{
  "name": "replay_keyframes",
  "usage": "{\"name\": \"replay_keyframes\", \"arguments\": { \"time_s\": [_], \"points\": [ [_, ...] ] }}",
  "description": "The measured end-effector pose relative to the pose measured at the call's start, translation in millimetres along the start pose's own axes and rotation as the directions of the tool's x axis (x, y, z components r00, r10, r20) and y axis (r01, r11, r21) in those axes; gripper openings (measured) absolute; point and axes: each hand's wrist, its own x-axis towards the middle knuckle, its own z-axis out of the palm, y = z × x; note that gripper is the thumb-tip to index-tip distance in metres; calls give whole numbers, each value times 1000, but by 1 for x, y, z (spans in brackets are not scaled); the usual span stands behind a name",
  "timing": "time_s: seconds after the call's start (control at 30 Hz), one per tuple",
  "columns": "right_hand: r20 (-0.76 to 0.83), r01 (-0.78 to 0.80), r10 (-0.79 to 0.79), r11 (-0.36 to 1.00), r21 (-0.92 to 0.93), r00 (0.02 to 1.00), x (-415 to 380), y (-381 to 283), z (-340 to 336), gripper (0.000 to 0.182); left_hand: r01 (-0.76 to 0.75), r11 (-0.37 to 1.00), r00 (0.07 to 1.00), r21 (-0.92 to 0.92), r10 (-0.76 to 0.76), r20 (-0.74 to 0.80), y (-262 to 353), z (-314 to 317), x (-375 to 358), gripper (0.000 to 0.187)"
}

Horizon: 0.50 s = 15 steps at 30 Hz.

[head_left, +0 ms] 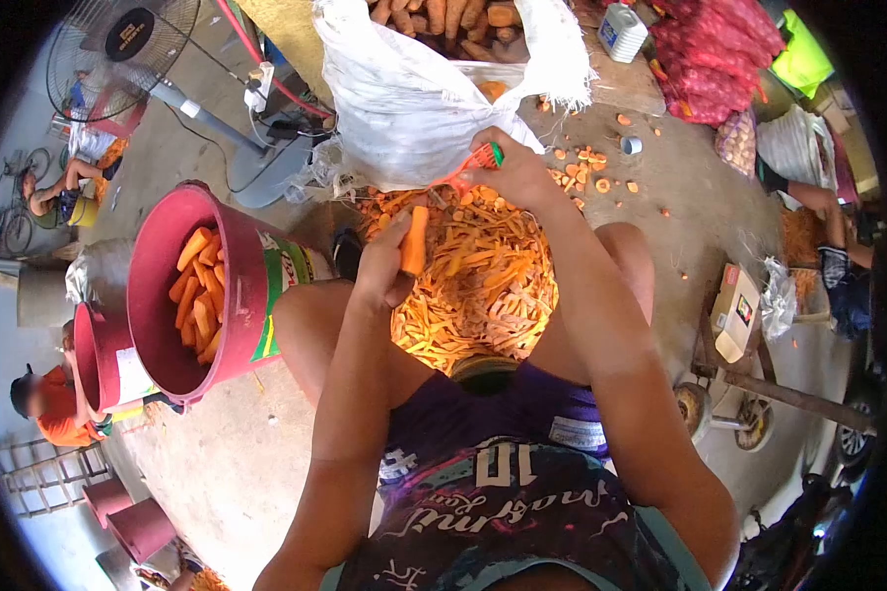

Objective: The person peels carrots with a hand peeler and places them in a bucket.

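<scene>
"Left hand (386,264), quick: open or closed?"

"Narrow, fingers curled rnd a bare orange carrot (415,241). Carrot's over the left part of the peelings heap (483,286), far end poking out past the grip."

"& right hand (511,177)?"

"Closed too, w/ an orange & green peeler (483,158) in it. It's farther fwd than the left hand, near the white sack (404,108). Can't tell if the blade's touching anything."

"What's abt?"

"Heap's btwn the knees. Red tub (148,295) on the left, w/ peeled carrots (204,295) inside. White sack on the far side, open, darker unpeeled carrots (453,18) in it. Orange bits (581,167) on the floor, far right of the heap, & a small cup (631,145) just beside. Standing fan (128,39) far left, red net sacks (710,49) far right."
</scene>
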Motion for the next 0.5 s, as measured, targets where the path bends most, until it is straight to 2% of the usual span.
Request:
{"name": "replay_keyframes", "arguments": {
  "time_s": [0.03, 0.07, 0.1, 0.13, 0.17, 0.23, 0.33, 0.37, 0.43, 0.47, 0.5],
  "points": [
    [6, 3, -3, 1000, -4, 1000, -3, -1, 6, 61, -16, 999, 996, -50, 11, -91, 1, 3, 0, 40],
    [67, 126, -123, 991, -43, 990, -8, -1, 15, 56, -36, 994, 983, -99, 18, -181, 3, 6, -1, 39],
    [131, 246, -236, 966, -73, 963, -14, -4, 23, 51, -39, 994, 983, -104, 19, -184, -2, -1, 5, 39],
    [204, 288, -272, 956, -54, 940, -21, -7, 32, 49, -15, 988, 989, -154, -8, -144, -8, -13, 15, 40],
    [205, 288, -272, 956, -54, 940, -20, -7, 35, 49, 12, 980, 994, -201, -33, -102, -15, -24, 22, 41],
    [258, 302, -308, 951, 62, 916, -19, -3, 41, 47, 29, 979, 992, -201, -52, -114, -10, -5, 12, 41],
    [272, 315, -325, 946, 81, 906, -14, 0, 35, 51, 56, 984, 993, -170, -72, -91, -2, 5, 6, 41],
    [272, 314, -324, 946, 81, 906, -13, 1, 33, 51, 67, 987, 995, -143, -77, -62, -1, 5, 5, 41],
    [97, 265, -265, 964, 16, 959, -7, 8, 28, 52, 80, 988, 994, -130, -89, -58, -5, -2, 6, 41],
    [97, 264, -264, 964, 14, 960, -3, 12, 23, 52, 94, 989, 993, -117, -102, -57, -7, -6, 6, 41],
    [52, 227, -226, 974, 1, 973, 2, 13, 16, 46, 94, 989, 993, -116, -101, -56, -6, -9, 5, 41]
  ]
}}
